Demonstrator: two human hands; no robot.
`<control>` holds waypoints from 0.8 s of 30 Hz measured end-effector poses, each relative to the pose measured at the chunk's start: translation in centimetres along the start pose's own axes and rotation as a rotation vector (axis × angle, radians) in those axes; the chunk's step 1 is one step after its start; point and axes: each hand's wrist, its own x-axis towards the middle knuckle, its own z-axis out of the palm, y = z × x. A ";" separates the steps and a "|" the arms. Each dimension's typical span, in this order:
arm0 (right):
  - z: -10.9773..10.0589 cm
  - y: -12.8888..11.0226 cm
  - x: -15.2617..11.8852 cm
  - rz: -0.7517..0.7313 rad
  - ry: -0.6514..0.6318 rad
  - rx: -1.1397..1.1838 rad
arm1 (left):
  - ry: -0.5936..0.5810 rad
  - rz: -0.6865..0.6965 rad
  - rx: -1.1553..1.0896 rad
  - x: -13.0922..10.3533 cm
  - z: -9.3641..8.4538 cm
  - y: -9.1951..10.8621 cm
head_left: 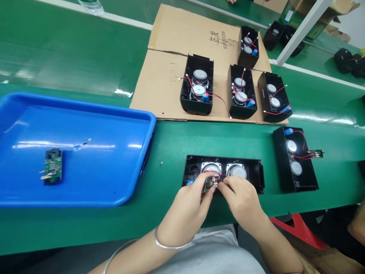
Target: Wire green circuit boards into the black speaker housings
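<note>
Over a black speaker housing [253,177] lying open on the bench, my left hand [189,201] is closed on a small circuit board [210,183]. The fingers of my right hand [241,198] pinch at the board's right edge, where a thin red-and-black speaker wire [223,176] ends; the tip between the fingers is hidden. Two round speaker drivers [237,171] sit inside the housing behind my hands. A blue cylindrical part [190,183] shows at its left end, partly covered by my left hand.
To the left stands a blue tray [94,194] holding a circuit board assembly [53,166]. Several open housings [196,104] with loose wires stand on flattened cardboard [159,83]. Right of me, another housing [302,179] has a wired board [317,153] sticking out. A person's arm [357,222] shows at the right edge.
</note>
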 end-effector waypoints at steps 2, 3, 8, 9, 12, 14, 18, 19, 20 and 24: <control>0.4 -0.2 -0.2 0.073 0.040 0.027 | 0.002 0.004 0.009 -0.1 0.0 -0.1; 0.5 -0.2 -0.2 0.101 0.057 0.037 | -0.002 0.006 0.000 -0.1 0.0 -0.2; 0.6 -0.1 -0.2 0.099 0.080 0.043 | -0.016 0.008 -0.043 -0.2 0.3 -0.7; 0.7 -0.1 -0.1 0.089 0.079 0.042 | -0.010 0.006 -0.050 -0.2 0.4 -0.8; 1.0 -0.2 0.0 0.080 0.086 0.033 | -0.002 -0.013 -0.101 -0.2 0.6 -0.9; 1.2 -0.3 0.0 0.098 0.092 0.041 | -0.001 -0.035 -0.174 -0.2 0.6 -0.9; 0.2 0.3 -0.3 0.172 0.009 0.127 | -0.017 -0.091 -0.316 0.0 0.5 -0.6; -0.5 0.7 -0.4 0.183 -0.039 0.164 | -0.022 -0.102 -0.329 0.0 0.4 -0.5; -1.2 1.2 -0.4 0.187 -0.085 0.190 | -0.026 -0.113 -0.332 0.1 0.4 -0.5; -3.1 3.2 -0.3 0.139 -0.258 0.055 | -0.022 -0.174 -0.317 0.4 0.1 -0.7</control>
